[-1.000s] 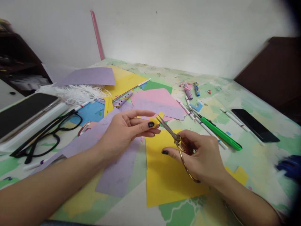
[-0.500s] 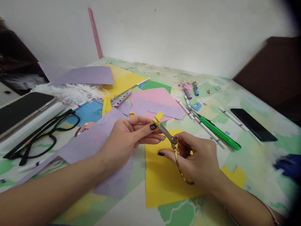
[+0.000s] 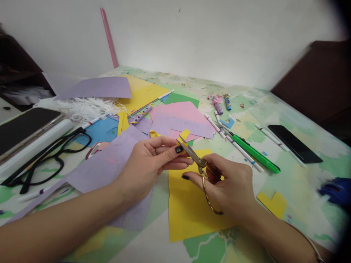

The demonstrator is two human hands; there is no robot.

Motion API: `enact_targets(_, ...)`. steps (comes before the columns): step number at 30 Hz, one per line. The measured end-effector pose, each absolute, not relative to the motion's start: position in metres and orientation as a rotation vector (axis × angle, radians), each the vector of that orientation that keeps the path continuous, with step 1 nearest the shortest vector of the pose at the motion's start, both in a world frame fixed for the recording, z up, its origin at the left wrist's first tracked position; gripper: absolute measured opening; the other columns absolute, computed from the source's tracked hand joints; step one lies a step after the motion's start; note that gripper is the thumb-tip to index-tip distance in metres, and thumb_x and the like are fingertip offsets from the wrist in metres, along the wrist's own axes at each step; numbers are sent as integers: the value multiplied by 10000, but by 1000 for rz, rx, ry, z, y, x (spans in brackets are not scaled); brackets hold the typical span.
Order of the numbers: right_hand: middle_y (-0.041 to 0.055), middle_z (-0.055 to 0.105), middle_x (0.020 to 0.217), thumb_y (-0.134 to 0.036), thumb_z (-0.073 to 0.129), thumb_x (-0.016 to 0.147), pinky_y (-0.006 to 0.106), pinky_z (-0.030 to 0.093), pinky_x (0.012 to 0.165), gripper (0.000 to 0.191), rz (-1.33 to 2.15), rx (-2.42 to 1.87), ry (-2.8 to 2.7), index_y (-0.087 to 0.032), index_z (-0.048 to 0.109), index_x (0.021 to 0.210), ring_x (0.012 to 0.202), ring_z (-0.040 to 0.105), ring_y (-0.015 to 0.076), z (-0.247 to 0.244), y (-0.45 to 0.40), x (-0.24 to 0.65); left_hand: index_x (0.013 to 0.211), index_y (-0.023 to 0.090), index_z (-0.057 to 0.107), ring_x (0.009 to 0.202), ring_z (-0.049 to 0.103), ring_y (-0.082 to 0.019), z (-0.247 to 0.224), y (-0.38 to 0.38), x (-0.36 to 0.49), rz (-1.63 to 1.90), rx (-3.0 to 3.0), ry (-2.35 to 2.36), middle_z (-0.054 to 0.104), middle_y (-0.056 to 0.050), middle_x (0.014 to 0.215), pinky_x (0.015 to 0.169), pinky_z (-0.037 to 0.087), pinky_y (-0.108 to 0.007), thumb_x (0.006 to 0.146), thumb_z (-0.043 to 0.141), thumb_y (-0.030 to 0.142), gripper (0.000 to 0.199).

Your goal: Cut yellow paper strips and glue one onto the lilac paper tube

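Between the thumb and fingers of my left hand is a small yellow paper strip, its upper end poking out above the fingertips. My right hand has its fingers in the handles of metal scissors with gold-toned loops. The blades are slightly apart and lie beside the strip and my left thumb; whether they touch the paper is hard to tell. A yellow sheet lies flat on the patterned table below both hands. Purple paper lies under and beside my left forearm.
Black glasses, a tablet-like device and white string are on the left. Pink paper lies ahead. To the right are a green cutter, white sticks, a phone and a yellow scrap.
The view has shifted very slightly. The scissor blades look a little wider apart; both hands keep nearly the same positions and holds.
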State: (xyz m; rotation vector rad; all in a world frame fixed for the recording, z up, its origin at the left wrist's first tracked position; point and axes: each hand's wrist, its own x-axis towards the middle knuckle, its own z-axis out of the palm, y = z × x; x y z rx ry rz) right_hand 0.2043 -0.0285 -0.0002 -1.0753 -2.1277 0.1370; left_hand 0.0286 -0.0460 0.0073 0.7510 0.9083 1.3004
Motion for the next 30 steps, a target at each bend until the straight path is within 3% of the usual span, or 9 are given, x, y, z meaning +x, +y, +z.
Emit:
enact_targets(4, -81, 431, 427, -496, 694, 758, 187, 286, 402, 359, 102, -1077, -2123, -177, 572, 649, 376, 354, 48, -1, -29, 203, 809, 163, 651, 684, 739, -165, 7, -47, 30, 1302, 743, 962, 763, -8, 752, 638, 607, -212, 730, 775, 259, 176)
enact_targets(17, -71, 454, 426, -472, 671, 777, 188, 287, 395, 342, 43, -1068, -2125, -174, 583, 633, 363, 365, 45, -1, -28, 205, 808, 150, 658, 681, 737, -130, 7, -49, 31, 1297, 708, 902, 769, -17, 757, 610, 583, -125, 767, 751, 231, 130)
enact_targets(30, -72, 431, 406, -491, 666, 784, 193, 261, 384, 394, 1, -1047, -2151, -183, 537, 576, 361, 337, 43, 2, -27, 206, 794, 162, 653, 673, 738, -158, 8, -48, 28, 1290, 788, 964, 760, -6, 741, 616, 600, -188, 744, 764, 257, 154)
